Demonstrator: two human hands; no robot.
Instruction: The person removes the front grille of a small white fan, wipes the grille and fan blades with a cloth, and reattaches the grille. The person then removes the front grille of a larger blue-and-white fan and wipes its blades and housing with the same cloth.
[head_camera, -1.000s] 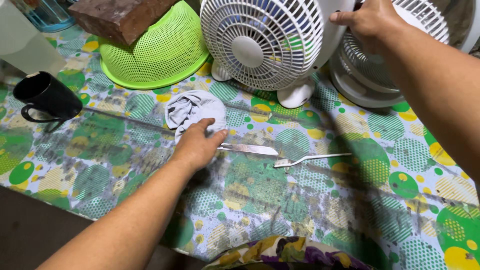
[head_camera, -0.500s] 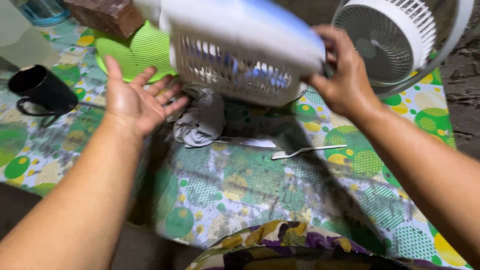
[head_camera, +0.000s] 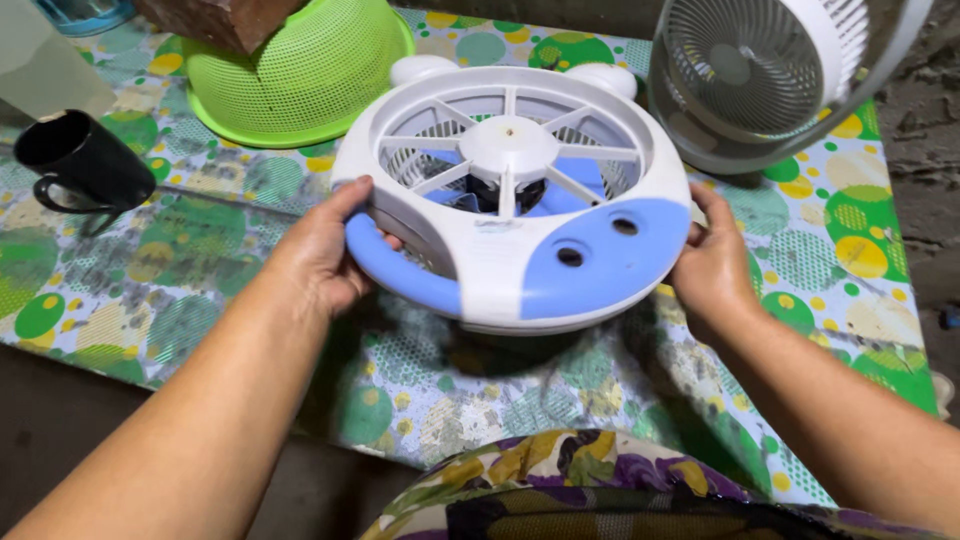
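We see the white and blue fan (head_camera: 512, 200) lying face down, its back grille up, held low over the patterned worktop (head_camera: 250, 300). The left hand (head_camera: 322, 258) has its grip closed around the blue handle (head_camera: 400, 275), thumb on top. The right hand (head_camera: 712, 262) presses against the fan's opposite rim; its fingers seem curled under the edge, though they are hidden. A green colander (head_camera: 300, 70) and a black mug (head_camera: 85, 160) sit behind to the left, a second fan (head_camera: 770, 70) behind to the right.
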